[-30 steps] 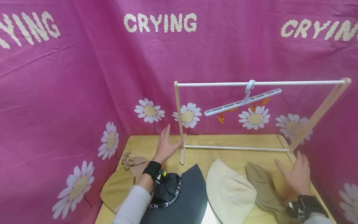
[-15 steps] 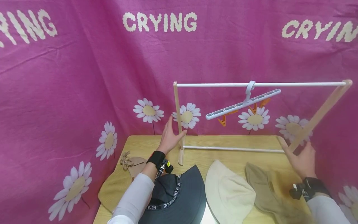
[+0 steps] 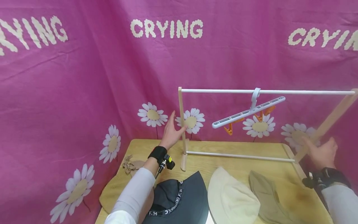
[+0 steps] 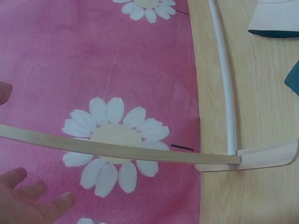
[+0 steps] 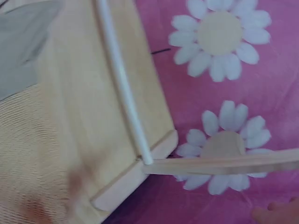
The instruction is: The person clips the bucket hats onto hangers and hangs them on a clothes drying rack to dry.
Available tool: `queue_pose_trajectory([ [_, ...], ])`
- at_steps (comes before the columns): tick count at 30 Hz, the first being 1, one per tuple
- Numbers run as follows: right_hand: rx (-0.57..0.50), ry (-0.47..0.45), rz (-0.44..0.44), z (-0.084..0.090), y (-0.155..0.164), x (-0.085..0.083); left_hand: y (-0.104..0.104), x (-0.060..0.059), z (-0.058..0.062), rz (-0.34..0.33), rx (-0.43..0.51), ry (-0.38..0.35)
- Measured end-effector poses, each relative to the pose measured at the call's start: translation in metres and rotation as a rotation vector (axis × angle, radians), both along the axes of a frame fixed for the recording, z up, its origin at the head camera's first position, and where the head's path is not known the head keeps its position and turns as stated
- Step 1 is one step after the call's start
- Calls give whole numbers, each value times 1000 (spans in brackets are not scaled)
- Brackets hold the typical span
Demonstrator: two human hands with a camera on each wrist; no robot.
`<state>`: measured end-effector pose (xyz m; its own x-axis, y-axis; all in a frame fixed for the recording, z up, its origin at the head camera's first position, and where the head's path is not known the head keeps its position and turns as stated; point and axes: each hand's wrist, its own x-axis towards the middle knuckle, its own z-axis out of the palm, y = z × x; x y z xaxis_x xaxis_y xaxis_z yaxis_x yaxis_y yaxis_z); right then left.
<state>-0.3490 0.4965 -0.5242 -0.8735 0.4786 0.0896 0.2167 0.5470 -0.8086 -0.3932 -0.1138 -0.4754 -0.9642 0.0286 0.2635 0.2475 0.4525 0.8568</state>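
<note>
- Pink cloth with white daisies and the word CRYING hangs behind a wooden table and wraps round both of its sides.
- On the table stands a small drying rack: two wooden posts, a white rail across the top and a white bar low down between the feet.
- From the top rail hangs a pale blue hanger, tilted, with orange pegs under it.
- The left hand is at the rack's left post, about halfway up; its grip is open, fingers straight, thumb against the post. In the left wrist view the fingertips lie just below the post and do not curl round it.
- The right hand is at the right post, low down near its foot. It is blurred, so I cannot tell whether its grip is closed on the wood or only touching it.
- Both wrists wear black bands; the sleeves are pale.
- Along the near edge of the table lie hats, side by side: a straw hat with a bow at far left, a black hat with a lettered band, a cream bucket hat, and an olive hat.
</note>
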Motion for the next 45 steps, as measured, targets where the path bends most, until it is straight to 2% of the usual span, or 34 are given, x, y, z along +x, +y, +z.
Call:
queue_pose_trajectory([
  [5,-56,-30,-51,18,15,-6,1,-4,1,-28,5,-27],
  [9,-120,-58,-67,30,21,-12,4,-13,4,-45,3,-21],
  [12,-125,-64,-59,37,19,-15,6,-20,7,-73,8,-24],
  [17,-39,-19,-14,40,14,-22,13,-25,12,-88,3,-24],
  [20,23,4,-2,39,16,-23,19,-27,15,-49,-31,-9],
  [22,73,15,-21,38,17,-24,23,-30,16,-12,-101,12],
  [26,154,29,-58,40,20,-25,28,-32,14,62,-303,51],
  [29,215,54,-75,40,25,-26,30,-31,13,68,-363,49],
  [31,266,61,-89,39,29,-29,29,-32,11,59,-358,38],
  [35,284,50,-88,44,32,-33,27,-34,9,58,-346,46],
  [42,322,50,-24,44,28,-39,19,-37,5,38,-324,24],
  [45,305,39,-13,47,23,-39,14,-37,5,37,-324,28],
])
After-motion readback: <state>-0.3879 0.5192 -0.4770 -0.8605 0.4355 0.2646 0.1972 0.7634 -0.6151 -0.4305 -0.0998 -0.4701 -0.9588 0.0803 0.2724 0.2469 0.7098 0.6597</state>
